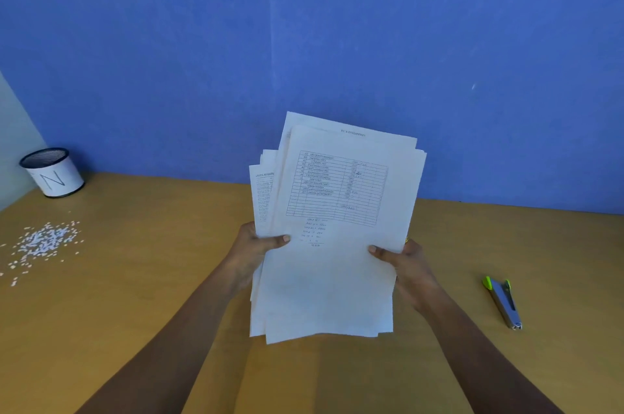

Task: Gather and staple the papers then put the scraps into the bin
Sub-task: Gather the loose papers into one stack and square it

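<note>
A loose stack of printed white papers (331,285) is held upright above the wooden desk, its sheets uneven and fanned at the top left. My left hand (251,249) grips the stack's left edge, thumb on the front sheet. My right hand (405,265) grips the right edge the same way. A pile of small white paper scraps (45,243) lies scattered on the desk at the far left. Behind the scraps stands a round mesh bin (52,172) wrapped in white paper. A grey stapler with green ends (503,302) lies on the desk to the right.
The wooden desk (152,278) meets a blue wall (304,42) at the back. A pale side wall closes the far left corner behind the bin.
</note>
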Motion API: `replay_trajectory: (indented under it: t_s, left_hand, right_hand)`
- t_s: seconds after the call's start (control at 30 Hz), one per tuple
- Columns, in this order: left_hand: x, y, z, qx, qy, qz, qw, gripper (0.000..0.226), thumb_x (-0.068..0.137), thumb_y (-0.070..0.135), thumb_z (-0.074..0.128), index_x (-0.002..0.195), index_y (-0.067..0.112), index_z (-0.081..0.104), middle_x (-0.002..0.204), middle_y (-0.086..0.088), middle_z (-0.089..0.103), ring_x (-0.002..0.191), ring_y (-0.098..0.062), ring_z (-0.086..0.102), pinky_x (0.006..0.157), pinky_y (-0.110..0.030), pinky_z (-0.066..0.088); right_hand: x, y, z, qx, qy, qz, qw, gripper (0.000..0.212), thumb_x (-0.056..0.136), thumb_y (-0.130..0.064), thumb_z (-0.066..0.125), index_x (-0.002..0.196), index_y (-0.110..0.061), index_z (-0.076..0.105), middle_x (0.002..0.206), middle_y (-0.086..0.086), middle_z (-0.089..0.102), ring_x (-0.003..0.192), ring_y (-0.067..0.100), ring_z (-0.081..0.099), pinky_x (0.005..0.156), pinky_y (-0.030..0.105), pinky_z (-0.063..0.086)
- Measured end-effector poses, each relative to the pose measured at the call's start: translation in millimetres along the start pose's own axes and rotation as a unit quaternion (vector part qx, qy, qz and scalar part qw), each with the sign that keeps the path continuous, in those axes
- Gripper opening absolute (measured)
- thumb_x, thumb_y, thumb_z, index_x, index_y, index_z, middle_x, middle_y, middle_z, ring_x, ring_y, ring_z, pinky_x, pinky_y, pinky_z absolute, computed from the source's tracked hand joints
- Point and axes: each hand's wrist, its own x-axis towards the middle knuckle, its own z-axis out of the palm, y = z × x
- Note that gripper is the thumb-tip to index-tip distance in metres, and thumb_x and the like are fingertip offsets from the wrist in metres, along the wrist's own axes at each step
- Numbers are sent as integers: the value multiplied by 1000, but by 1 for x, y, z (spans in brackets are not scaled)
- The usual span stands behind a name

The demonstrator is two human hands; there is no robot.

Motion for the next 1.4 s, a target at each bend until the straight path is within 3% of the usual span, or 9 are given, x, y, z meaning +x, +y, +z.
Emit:
replay_trajectory:
  t_s: [0.1, 0.3, 0.5, 0.67, 0.8, 1.0, 1.13, 1.4]
  left_hand:
    - [1, 7, 3, -12, -1, 26, 1000, 35, 80, -11, 57, 109, 7, 62, 80, 12, 74, 79, -4, 70, 65, -16, 55]
    - [1, 19, 9, -19, 18, 85, 996, 28, 80, -9, 59, 100, 10, 64, 80, 14, 74, 79, -2, 69, 65, -15, 53]
    - [-2, 8, 6, -5, 22, 86, 996, 29, 75, -6, 66, 95, 16, 67, 86, 12, 74, 84, -7, 70, 69, -20, 55]
    - [-4, 3, 6, 4, 10, 75, 997, 32, 76, -6, 66, 100, 15, 66, 90, 13, 74, 88, -6, 69, 78, -21, 56]
    - [-4, 7, 8, -2, 9, 84, 996, 28, 79, -4, 64, 97, 18, 67, 89, 13, 74, 88, -6, 69, 73, -19, 56]
    - [-6, 17, 5, 2, -9, 86, 996, 30, 74, -4, 69, 95, 18, 67, 88, 12, 74, 86, -8, 70, 67, -19, 55]
    - [-6, 16, 3, 14, -21, 83, 996, 32, 73, -5, 70, 94, 19, 67, 89, 12, 74, 87, -9, 70, 69, -19, 55]
    - [-5, 20, 6, 21, -11, 114, 993, 32, 76, -4, 67, 95, 22, 66, 88, 17, 73, 87, -3, 68, 71, -15, 53]
  right_hand:
    - [-1, -6, 6, -32, 26, -50, 998, 27, 78, 3, 67, 104, -5, 64, 102, 13, 70, 87, 26, 68, 69, 29, 56]
    - [-1, -13, 13, -42, 33, -118, 992, 22, 80, 0, 67, 95, -16, 66, 91, -5, 71, 74, 1, 69, 64, 15, 55]
    - [-4, -7, 11, -40, 12, -110, 993, 29, 70, -9, 77, 97, -6, 68, 97, 10, 73, 88, 23, 70, 73, 32, 56]
    - [-3, -8, 12, -35, 0, -110, 993, 24, 75, -1, 72, 97, -10, 68, 95, 3, 74, 85, 17, 71, 70, 25, 56]
    - [-3, -11, 14, -38, -3, -115, 993, 18, 77, -2, 71, 92, -13, 70, 90, 0, 75, 81, 14, 71, 66, 22, 55]
    - [-7, -23, 14, -21, -22, -142, 989, 31, 72, -3, 75, 99, -15, 66, 95, -5, 74, 85, 10, 71, 65, 20, 56]
    - [-8, -23, 16, -25, -22, -138, 990, 45, 67, -10, 80, 109, -9, 63, 103, 1, 73, 92, 16, 71, 71, 24, 57]
    - [-4, -29, 26, -14, 0, -151, 988, 32, 70, -8, 77, 102, -10, 68, 94, -3, 75, 87, 15, 72, 66, 21, 56]
